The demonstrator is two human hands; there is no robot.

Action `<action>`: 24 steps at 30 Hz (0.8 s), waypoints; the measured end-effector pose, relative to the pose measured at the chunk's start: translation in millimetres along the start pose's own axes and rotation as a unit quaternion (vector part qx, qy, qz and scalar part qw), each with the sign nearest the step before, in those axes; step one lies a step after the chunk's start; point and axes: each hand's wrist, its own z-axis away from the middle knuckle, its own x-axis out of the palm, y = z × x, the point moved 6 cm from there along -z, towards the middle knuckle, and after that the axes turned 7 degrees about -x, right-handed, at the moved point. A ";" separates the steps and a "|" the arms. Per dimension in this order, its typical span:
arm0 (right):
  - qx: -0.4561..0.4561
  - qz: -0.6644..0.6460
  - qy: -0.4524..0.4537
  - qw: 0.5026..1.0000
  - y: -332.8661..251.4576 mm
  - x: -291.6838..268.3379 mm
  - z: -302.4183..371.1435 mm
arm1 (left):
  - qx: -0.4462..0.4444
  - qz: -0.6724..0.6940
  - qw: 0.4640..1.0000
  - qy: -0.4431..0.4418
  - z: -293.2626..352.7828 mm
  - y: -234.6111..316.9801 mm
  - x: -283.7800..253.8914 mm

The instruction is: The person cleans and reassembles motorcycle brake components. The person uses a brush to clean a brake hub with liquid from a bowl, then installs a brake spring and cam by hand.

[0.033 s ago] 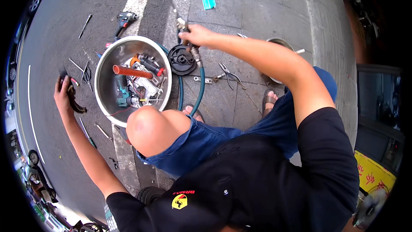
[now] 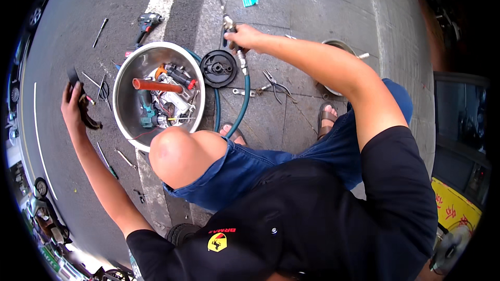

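Right hand (image 2: 245, 37) wrapped round the air gun (image 2: 229, 24), between one and two o'clock from the metal bowl (image 2: 126, 112) — solid and stiff by its look, best held by the body, the green hose (image 2: 244, 105) likely tugging at it; out at nine o'clock, the left hand (image 2: 74, 107) grips a dark curved part (image 2: 90, 120), probably rigid, maybe greasy — safest pinched at its edges

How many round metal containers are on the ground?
2: a large, silver, round metal basin left of centre; a smaller, grey, round metal container right of centre, partly behind the right forearm. Others may be hidden.
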 end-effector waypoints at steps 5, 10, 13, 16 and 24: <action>0.169 -0.118 0.103 0.973 120.1 -38.1 -5.5 | 0.104 -0.142 0.974 -0.145 19.8 144.2 160.2; 0.185 -0.085 0.018 0.979 149.5 -30.4 -5.7 | 0.312 -0.357 0.846 -0.244 44.5 187.8 346.1; -0.002 0.357 -0.217 0.909 93.6 -53.1 -17.5 | 0.283 -0.384 0.832 -0.285 75.3 181.7 424.8; -0.183 0.522 -0.198 0.809 48.9 -120.5 -22.7 | 0.172 -0.379 0.861 -0.292 96.1 142.0 486.3; -0.073 0.216 0.006 0.974 97.7 -369.7 144.5 | 0.102 -0.367 0.885 -0.267 175.0 -7.2 551.9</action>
